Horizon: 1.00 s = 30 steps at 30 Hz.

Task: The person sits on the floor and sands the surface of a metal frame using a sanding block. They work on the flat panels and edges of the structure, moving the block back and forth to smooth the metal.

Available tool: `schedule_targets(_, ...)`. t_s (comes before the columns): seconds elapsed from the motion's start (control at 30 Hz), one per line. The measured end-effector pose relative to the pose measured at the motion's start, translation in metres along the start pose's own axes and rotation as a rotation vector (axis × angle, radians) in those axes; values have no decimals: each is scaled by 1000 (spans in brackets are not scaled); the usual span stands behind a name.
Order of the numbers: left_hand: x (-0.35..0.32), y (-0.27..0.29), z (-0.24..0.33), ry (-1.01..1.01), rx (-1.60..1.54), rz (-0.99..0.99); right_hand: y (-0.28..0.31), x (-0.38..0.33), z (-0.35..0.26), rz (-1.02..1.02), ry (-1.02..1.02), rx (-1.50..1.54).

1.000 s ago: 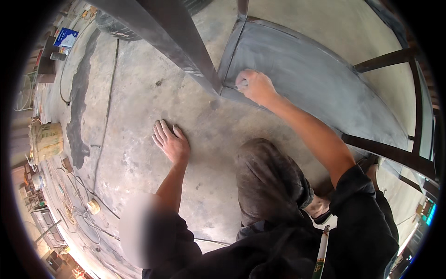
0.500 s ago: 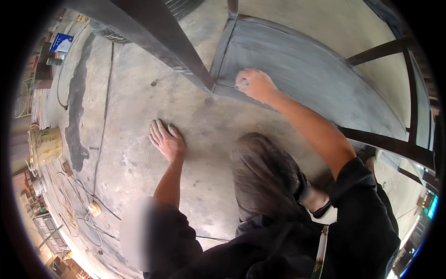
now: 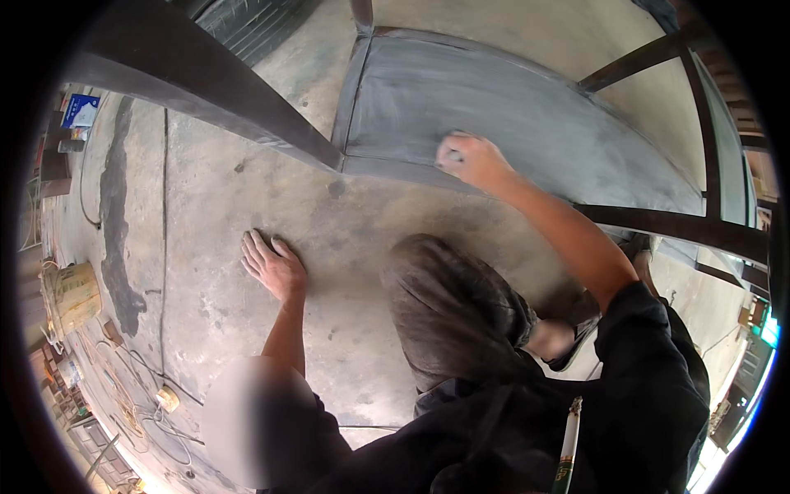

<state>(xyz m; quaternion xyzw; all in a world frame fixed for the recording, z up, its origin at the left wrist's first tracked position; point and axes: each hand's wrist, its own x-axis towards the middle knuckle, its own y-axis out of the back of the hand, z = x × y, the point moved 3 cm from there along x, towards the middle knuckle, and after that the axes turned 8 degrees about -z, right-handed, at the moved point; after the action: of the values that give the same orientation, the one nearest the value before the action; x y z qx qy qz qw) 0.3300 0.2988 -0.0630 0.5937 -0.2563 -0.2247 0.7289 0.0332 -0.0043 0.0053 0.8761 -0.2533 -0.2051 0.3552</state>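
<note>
My left hand lies flat on the concrete floor, fingers spread, with nothing in it. My right hand is closed in a fist-like grip over the grey panel, close to its near edge. Pale dust coats the curled fingers. Whatever they hold, if anything, is hidden and slightly blurred. The panel is set low in a dark frame and shows streaky, cloudy rub marks. A dark post of the same frame rises from the panel's near left corner.
More dark bars of the frame stand at the right. At far left are a stained bucket, a blue box and cords on the floor. My bent knee is between my arms. A cigarette shows at the lower edge.
My right hand has slid right along the panel, away from the corner post. My left hand stays flat on the floor. The whole view has shifted slightly.
</note>
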Motion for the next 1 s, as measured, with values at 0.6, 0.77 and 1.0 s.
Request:
schedule_targets(0.6,0,-1,5,-8,13,-3,18,-11,30,185,-296,78)
schedule_targets(0.77,-3,0,-3,12,25,-7,25,-23,38,196,-213,81)
schedule_targets(1.0,3,-3,-2,5,31,-17,26,-23,41,130,-231,42)
